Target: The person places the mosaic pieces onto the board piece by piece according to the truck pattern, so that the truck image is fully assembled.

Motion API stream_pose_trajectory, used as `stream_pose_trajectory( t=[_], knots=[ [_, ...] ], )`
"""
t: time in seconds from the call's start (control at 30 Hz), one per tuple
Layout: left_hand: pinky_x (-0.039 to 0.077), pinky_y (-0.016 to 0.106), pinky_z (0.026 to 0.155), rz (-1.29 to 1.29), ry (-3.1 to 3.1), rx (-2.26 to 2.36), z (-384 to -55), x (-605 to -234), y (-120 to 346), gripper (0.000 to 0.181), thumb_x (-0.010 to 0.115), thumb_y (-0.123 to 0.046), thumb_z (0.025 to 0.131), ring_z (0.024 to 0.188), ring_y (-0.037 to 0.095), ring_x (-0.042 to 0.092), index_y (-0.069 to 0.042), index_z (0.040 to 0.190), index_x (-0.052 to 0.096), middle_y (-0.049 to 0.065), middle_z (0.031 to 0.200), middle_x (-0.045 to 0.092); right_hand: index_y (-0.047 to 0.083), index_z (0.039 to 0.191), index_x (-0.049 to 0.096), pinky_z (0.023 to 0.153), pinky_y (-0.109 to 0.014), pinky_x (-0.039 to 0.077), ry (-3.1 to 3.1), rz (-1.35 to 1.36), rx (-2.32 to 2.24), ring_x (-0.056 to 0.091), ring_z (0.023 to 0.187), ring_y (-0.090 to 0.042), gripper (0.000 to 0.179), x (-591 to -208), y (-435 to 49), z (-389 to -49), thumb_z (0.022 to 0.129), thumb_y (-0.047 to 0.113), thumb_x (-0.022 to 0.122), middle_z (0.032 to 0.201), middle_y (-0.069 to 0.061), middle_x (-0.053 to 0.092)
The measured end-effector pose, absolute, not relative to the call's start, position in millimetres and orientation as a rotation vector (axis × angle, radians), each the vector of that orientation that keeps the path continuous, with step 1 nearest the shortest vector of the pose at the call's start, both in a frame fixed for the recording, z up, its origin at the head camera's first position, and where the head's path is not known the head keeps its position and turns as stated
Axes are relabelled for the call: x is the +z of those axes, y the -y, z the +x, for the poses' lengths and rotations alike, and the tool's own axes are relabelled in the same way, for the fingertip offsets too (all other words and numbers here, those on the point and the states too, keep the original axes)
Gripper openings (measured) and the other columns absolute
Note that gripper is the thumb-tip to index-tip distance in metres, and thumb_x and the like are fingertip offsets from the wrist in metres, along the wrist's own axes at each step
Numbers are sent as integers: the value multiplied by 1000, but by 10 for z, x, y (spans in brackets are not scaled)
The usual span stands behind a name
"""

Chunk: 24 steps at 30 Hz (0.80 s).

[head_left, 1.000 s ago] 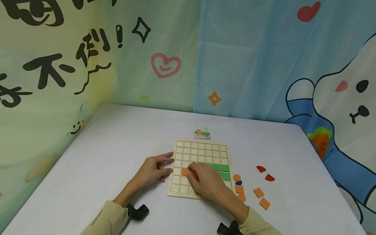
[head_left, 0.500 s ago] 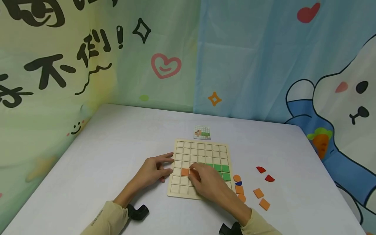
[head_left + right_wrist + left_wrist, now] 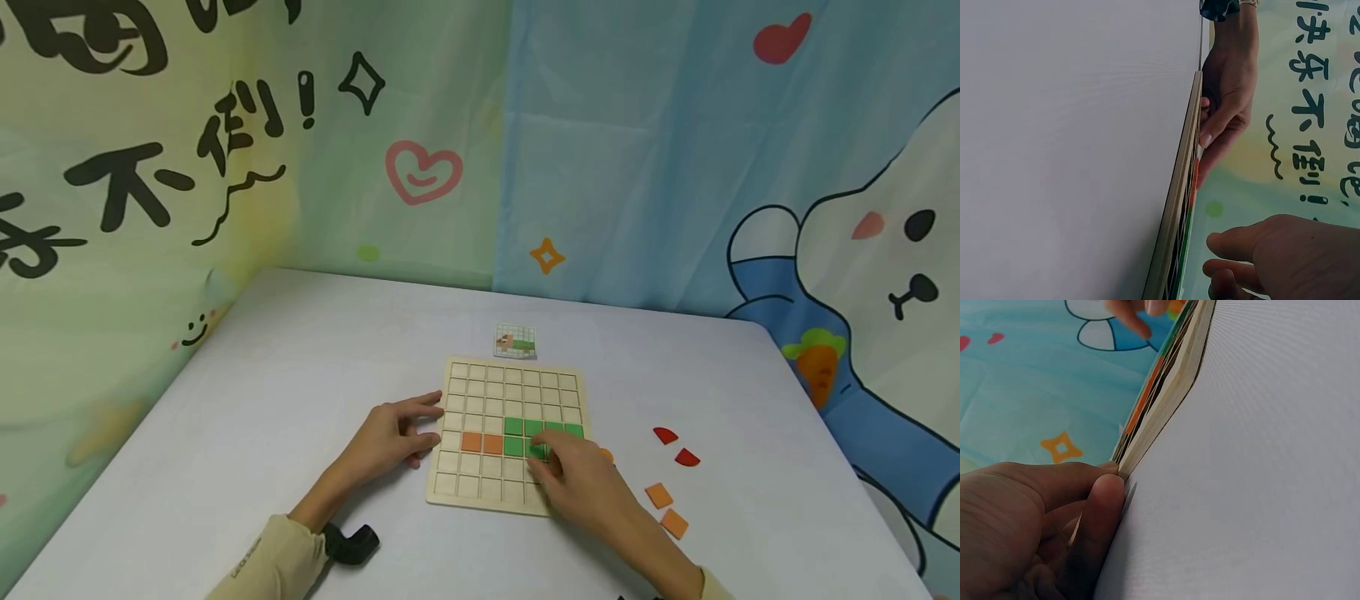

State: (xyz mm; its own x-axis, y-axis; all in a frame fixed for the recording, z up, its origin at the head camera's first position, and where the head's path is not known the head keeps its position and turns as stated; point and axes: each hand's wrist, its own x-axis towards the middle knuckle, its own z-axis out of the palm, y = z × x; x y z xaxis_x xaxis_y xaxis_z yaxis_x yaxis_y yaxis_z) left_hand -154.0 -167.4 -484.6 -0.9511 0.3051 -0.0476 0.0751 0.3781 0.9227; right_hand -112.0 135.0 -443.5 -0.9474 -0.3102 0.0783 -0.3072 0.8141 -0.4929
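A wooden grid board (image 3: 480, 489) lies on the white table. Two orange square tiles (image 3: 492, 444) sit side by side in one row, and green square tiles (image 3: 513, 427) fill cells to their right, some hidden by my hand. At the board's left edge my left hand (image 3: 386, 436) rests its thumb and fingertips against the rim; the left wrist view shows the thumb and forefinger (image 3: 1079, 484) touching that edge. Over the green tiles hovers my right hand (image 3: 585, 479), fingers loosely bent. In the right wrist view no tile shows between its fingers (image 3: 1235, 244).
Beyond the board lies a small picture card (image 3: 514, 342). To the right are two red curved-edge pieces (image 3: 665, 435) and two loose orange squares (image 3: 674, 523). An orange round piece (image 3: 607, 455) peeks out behind my right hand. Printed curtains (image 3: 615, 167) hang behind the table.
My right hand has drawn back to the right from the orange tiles, uncovering the second orange tile and more green ones. The left hand has stayed at the board's edge.
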Motion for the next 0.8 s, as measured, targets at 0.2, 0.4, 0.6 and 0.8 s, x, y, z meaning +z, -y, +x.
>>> stream_pose_trajectory(
  t=[0.2, 0.4, 0.6, 0.8],
  knots=[
    [58, 24, 54, 350, -2426, 1612, -1533, -4842, 1673, 44, 80, -8, 93, 57, 13, 65, 0, 135, 70, 7, 161, 55, 15, 111, 76, 60, -18, 41, -3052, -495, -803, 42, 64, 2, 18, -4452, -1633, -1008, 94, 15, 80, 69, 15, 48],
    [57, 23, 54, 347, -2431, 1609, -1539, -4853, 1680, 44, 80, -8, 93, 56, 13, 65, -1, 135, 71, 7, 161, 55, 13, 110, 76, 60, -17, 40, -3152, -496, -785, 40, 65, 4, 20, -4464, -1913, -924, 91, 12, 83, 70, 16, 46],
    [57, 23, 54, 346, -2430, 1604, -1540, -4857, 1682, 44, 80, -8, 93, 57, 13, 65, -1, 135, 70, 7, 162, 54, 12, 117, 75, 58, -18, 38, -3108, -300, -758, 41, 63, 1, 24, -4445, -2150, -835, 95, 19, 81, 69, 11, 48],
    [58, 23, 55, 354, -2425, 1613, -1541, -4847, 1675, 44, 80, -8, 93, 58, 12, 65, -1, 136, 70, 7, 162, 54, 8, 125, 72, 60, -21, 36, -3047, -112, -593, 46, 71, -10, 34, -4450, -2325, -793, 96, 25, 79, 73, 5, 50]
  ],
)
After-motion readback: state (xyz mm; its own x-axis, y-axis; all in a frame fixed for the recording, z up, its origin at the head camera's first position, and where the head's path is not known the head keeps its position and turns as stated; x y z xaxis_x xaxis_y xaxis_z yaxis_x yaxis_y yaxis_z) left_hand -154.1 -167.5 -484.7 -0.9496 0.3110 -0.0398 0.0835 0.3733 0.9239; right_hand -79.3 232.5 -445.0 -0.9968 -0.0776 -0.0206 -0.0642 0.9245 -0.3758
